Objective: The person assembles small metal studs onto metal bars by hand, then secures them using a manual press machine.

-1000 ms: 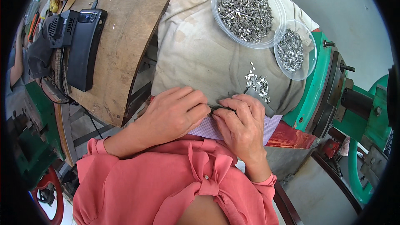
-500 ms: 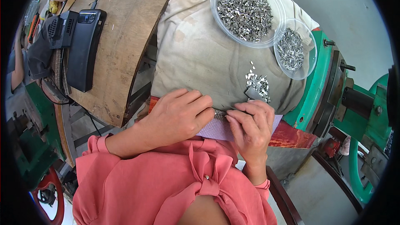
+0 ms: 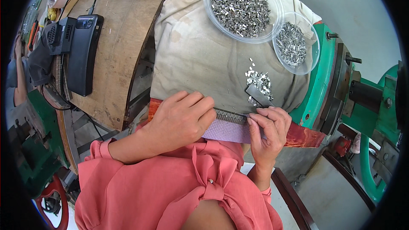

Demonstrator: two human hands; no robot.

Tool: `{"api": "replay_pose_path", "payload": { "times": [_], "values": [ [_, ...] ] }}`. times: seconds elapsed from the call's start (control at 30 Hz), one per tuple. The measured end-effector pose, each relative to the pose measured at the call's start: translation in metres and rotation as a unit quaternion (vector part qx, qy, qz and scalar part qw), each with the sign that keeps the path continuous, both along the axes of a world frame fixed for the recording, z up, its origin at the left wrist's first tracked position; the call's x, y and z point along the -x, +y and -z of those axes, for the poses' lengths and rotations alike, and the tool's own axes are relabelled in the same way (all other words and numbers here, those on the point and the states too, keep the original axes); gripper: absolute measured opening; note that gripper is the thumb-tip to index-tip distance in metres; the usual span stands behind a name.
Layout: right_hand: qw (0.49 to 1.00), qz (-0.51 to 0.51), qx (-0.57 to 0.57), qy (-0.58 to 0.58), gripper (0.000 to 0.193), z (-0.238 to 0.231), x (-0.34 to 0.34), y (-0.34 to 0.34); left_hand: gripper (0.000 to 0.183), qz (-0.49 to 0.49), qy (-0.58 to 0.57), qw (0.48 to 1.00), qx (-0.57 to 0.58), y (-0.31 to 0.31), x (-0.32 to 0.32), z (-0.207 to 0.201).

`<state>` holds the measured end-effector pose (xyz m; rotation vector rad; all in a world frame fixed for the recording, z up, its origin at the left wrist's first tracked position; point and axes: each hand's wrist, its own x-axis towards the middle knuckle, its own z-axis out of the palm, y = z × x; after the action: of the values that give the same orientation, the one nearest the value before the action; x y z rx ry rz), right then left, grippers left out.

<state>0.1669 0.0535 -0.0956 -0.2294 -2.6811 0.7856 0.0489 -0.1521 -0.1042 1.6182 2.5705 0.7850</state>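
A narrow dark metal strip (image 3: 231, 116) with a row of small upright metal pieces along it lies at the near edge of the cloth-covered surface. My left hand (image 3: 185, 114) is closed over its left end, fingertips tucked out of sight. At the other end, my right hand (image 3: 270, 130) has thumb and fingers bent close together by the row. A flat grey metal blade (image 3: 259, 95) sticks out from its fingers toward the far left. Whatever small piece the fingertips may pinch is too small to make out. Beyond the blade is a loose pile of shiny metal chips (image 3: 258, 81).
On the cloth (image 3: 187, 59) stand a large clear tub (image 3: 208, 6) and a smaller one (image 3: 316, 57), both holding metal bits. A green machine (image 3: 313, 87) borders the right. The wooden table (image 3: 117, 47) at left bears a black power bank (image 3: 85, 55). Another person's arm (image 3: 20, 76) shows far left.
My right hand has moved right along the strip, uncovering more of the row and the blade. My left hand stays at its end. The whole view has shifted slightly.
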Motion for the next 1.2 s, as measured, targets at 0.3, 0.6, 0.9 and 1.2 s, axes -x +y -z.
{"api": "replay_pose_path", "payload": {
  "times": [0.3,0.6,0.9,1.2],
  "values": [
    [1.000,-0.019,-0.005,0.017,0.025,0.001,-0.002,-0.004,0.017,-0.061,-0.055,0.996,-0.037,0.000,0.016,-0.004],
    [0.996,-0.078,-0.048,0.022,0.034,0.011,0.000,-0.022,0.018,-0.098,-0.077,0.990,-0.070,0.003,0.020,0.004],
    [0.995,-0.070,-0.064,0.023,0.033,0.015,-0.009,-0.022,0.020,-0.079,-0.118,0.984,-0.109,-0.012,0.001,0.008],
    [0.997,0.021,-0.061,0.029,0.025,0.012,-0.025,-0.003,0.022,-0.062,-0.132,0.983,-0.108,-0.001,-0.005,0.011]
  ]
}}
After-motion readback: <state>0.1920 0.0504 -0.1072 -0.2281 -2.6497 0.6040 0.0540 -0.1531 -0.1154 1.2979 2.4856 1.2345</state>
